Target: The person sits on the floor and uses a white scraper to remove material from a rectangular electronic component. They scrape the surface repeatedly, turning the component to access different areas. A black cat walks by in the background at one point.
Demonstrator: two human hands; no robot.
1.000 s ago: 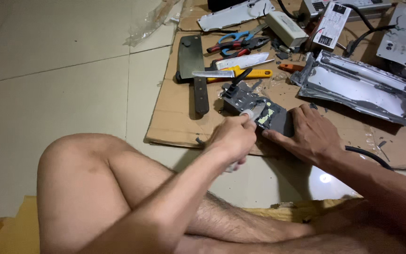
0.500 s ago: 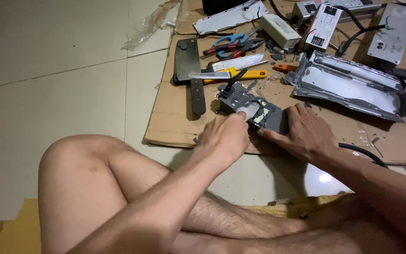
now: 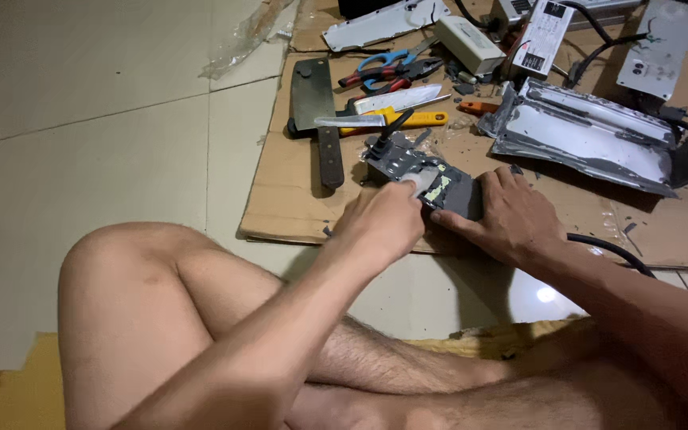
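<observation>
Currently: left hand [image 3: 380, 223] grip closed on small tool, prying grey module [image 3: 431, 179]; right hand [image 3: 511, 219] flat, pinning it. Risk: slip toward bracing fingers; knife [image 3: 364, 121] close by.

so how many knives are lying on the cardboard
3. A dark cleaver lies at the cardboard's left side, a small silver-bladed knife rests across its handle, and a yellow-handled knife lies just right of them. More may be hidden among the clutter.

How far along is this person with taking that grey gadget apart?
Done: a silvery casing lies open on the cardboard, scraps around it. In hand: the right hand steadies a small grey module while the left hand works at it. Left: that module looks largely whole.
</observation>
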